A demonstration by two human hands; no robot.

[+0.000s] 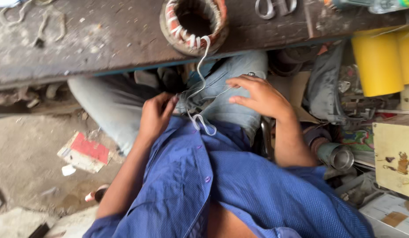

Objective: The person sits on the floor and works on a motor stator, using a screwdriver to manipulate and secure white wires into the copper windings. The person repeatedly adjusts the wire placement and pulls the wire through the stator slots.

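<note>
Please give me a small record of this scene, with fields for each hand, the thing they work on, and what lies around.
left hand: left hand pinches thin strands near the lap, fingers closed on them
right hand: right hand rests on the jeans, fingers spread, a thin strand at the fingertips
white cord: white cord hangs from the wound coil ring down to the lap
bench: worn wooden bench bears the ring
nearby: scissors on the bench; yellow rolls at right; metal can beside the right forearm
</note>
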